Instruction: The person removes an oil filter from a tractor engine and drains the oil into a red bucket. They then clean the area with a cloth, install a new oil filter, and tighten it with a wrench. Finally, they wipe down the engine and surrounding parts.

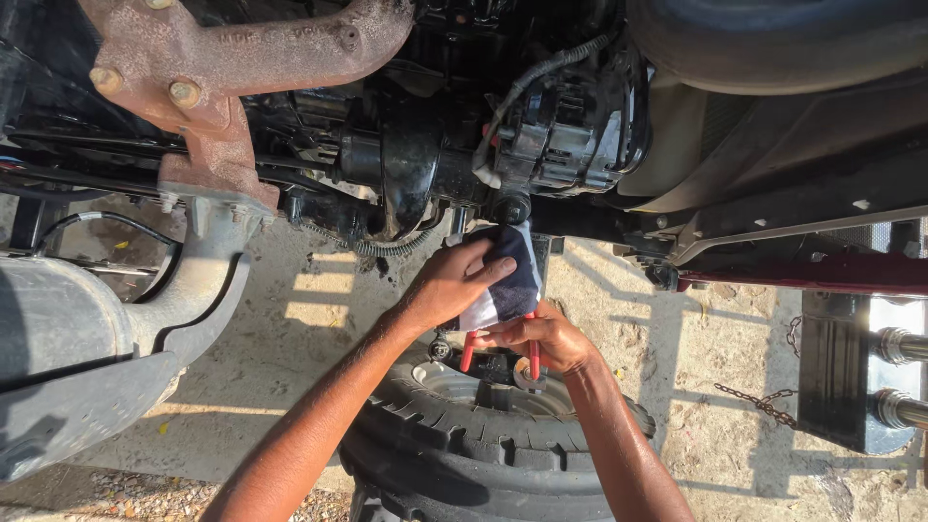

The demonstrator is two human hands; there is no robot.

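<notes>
Left hand [454, 285]: closed on rag [503, 280], thumb and fingers pinching dark-and-white cloth just below alternator [570, 126]. Forearm angled up from lower left, wrist bent slightly back.

Right hand [541, 338]: clenched round red-handled pliers [532, 353], directly under rag, below alternator. Forearm rising from lower right, knuckles up, handles poking out beneath palm. Pliers' nose hidden by rag and hand.

Rag: bunched, upper edge touching black fitting [510, 206] at alternator's lower corner.

Tyre [464, 445]: lying flat on ground, well below alternator, under both wrists.

Manifold [222, 68]: rusty, far left of alternator, untouched.

Chain [759, 401]: slack, lower right of alternator.

Handling note, as judgement: best done with rag kept snug against fitting, pliers held square, steady squeeze, both wrists braced close together to avoid slipping toward nearby wiring.
</notes>
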